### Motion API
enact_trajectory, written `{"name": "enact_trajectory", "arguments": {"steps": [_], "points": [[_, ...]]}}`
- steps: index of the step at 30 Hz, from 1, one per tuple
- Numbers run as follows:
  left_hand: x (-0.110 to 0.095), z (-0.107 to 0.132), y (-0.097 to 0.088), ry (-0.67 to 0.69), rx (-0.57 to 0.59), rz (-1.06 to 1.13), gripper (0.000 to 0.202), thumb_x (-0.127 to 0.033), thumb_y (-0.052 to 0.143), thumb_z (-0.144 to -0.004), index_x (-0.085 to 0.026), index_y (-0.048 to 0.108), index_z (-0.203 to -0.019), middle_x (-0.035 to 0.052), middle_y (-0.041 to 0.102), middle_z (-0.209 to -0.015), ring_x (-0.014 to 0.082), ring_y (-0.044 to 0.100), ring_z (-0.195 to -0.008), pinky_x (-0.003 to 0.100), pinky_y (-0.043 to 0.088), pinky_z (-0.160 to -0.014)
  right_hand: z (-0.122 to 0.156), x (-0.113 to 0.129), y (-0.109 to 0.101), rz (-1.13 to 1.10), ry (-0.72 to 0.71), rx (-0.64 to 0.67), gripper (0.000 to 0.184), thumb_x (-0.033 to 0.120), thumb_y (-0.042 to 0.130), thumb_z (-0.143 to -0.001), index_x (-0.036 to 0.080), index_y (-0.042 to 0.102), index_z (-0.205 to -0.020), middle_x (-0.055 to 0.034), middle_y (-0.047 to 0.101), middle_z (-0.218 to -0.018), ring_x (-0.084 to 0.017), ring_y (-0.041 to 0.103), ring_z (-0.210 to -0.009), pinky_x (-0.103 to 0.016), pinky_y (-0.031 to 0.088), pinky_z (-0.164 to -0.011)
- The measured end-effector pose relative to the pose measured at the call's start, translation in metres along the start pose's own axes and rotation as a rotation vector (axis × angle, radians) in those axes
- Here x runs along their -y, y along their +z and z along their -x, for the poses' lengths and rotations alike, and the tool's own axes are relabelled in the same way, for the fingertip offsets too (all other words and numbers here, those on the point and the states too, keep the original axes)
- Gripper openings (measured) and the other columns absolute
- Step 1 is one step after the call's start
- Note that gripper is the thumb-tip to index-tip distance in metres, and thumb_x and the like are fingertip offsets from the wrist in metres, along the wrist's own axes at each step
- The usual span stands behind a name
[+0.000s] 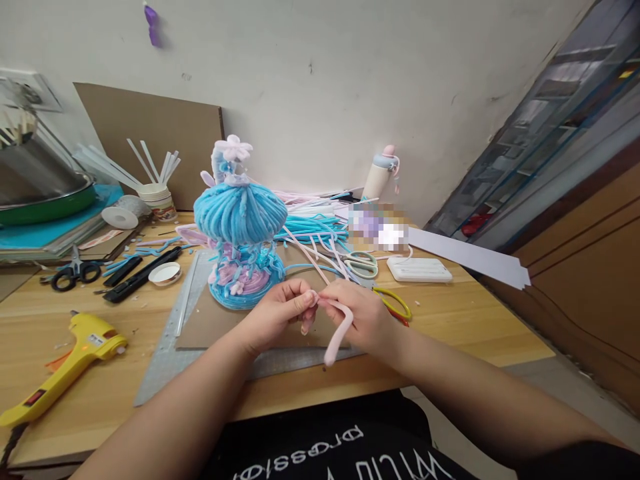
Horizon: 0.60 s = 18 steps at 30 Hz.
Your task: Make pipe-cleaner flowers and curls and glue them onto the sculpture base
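Head view: wooden table (465,330), white wall (350,87); both hands' fingers (305,303) pinch pink pipe cleaner (340,333).

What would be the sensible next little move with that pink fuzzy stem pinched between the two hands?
Probably keep bending it: the left hand and right hand pinch one end of the pink stem together, and its long tail hangs loose and unshaped. The blue and pink model stands just behind, apart from the hands.
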<state>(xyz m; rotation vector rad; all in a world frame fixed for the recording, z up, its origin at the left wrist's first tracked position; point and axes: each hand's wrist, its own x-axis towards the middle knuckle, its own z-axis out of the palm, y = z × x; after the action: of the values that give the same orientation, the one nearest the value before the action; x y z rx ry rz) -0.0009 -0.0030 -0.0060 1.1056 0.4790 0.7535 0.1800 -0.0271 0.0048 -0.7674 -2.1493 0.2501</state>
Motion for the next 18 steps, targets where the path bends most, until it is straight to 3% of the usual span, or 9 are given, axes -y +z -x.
{"name": "enact_trajectory", "arguments": {"steps": [5, 9, 11, 14, 18], "points": [[0.0, 0.0, 0.0, 0.03, -0.033, -0.045, 0.024, -0.036, 0.062, -0.081, -0.015, 0.053, -0.074, -0.0014, 0.055, -0.061, 0.0087, 0.051, -0.054, 0.022, 0.038, -0.055, -0.001, -0.004, -0.005, 0.154, -0.155, 0.078, 0.014, 0.015, 0.044, -0.089, 0.018, 0.057, -0.094, -0.0067, 0.062, -0.079, -0.017, 0.057, -0.074, -0.029, 0.044, -0.065], [0.001, -0.001, -0.001, 0.03, -0.031, -0.147, 0.028, -0.04, 0.062, -0.08, -0.015, 0.051, -0.072, -0.0016, 0.054, -0.056, 0.0092, 0.049, -0.052, 0.023, 0.037, -0.055, -0.004, -0.007, -0.013, 0.318, -0.205, 0.206, 0.018, 0.019, 0.042, -0.089, 0.018, 0.058, -0.082, -0.0047, 0.058, -0.071, -0.016, 0.05, -0.064, -0.028, 0.036, -0.058], [0.002, -0.001, 0.0, 0.05, -0.04, -0.201, 0.028, -0.04, 0.062, -0.079, -0.015, 0.05, -0.073, -0.0021, 0.054, -0.056, 0.0091, 0.048, -0.053, 0.023, 0.037, -0.056, -0.007, -0.007, -0.015, 0.295, -0.19, 0.251, 0.019, 0.021, 0.043, -0.088, 0.019, 0.056, -0.074, -0.0033, 0.055, -0.068, -0.015, 0.046, -0.061, -0.028, 0.033, -0.056], [0.003, -0.001, 0.002, 0.107, -0.078, -0.301, 0.026, -0.039, 0.063, -0.079, -0.015, 0.05, -0.076, -0.0021, 0.053, -0.062, 0.0091, 0.046, -0.056, 0.022, 0.036, -0.056, -0.009, -0.004, -0.01, 0.05, 0.011, 0.202, 0.021, 0.021, 0.047, -0.084, 0.019, 0.05, -0.064, 0.001, 0.048, -0.061, -0.012, 0.04, -0.056, -0.026, 0.029, -0.054], [0.002, 0.002, 0.004, 0.222, -0.13, -0.526, 0.022, -0.035, 0.059, -0.083, -0.015, 0.052, -0.077, -0.0017, 0.049, -0.067, 0.0096, 0.043, -0.061, 0.022, 0.034, -0.057, -0.011, 0.004, 0.002, -0.542, 0.55, 0.087, 0.019, 0.021, 0.05, -0.079, 0.018, 0.046, -0.06, 0.0061, 0.038, -0.053, -0.007, 0.031, -0.048, -0.021, 0.025, -0.046]]}}
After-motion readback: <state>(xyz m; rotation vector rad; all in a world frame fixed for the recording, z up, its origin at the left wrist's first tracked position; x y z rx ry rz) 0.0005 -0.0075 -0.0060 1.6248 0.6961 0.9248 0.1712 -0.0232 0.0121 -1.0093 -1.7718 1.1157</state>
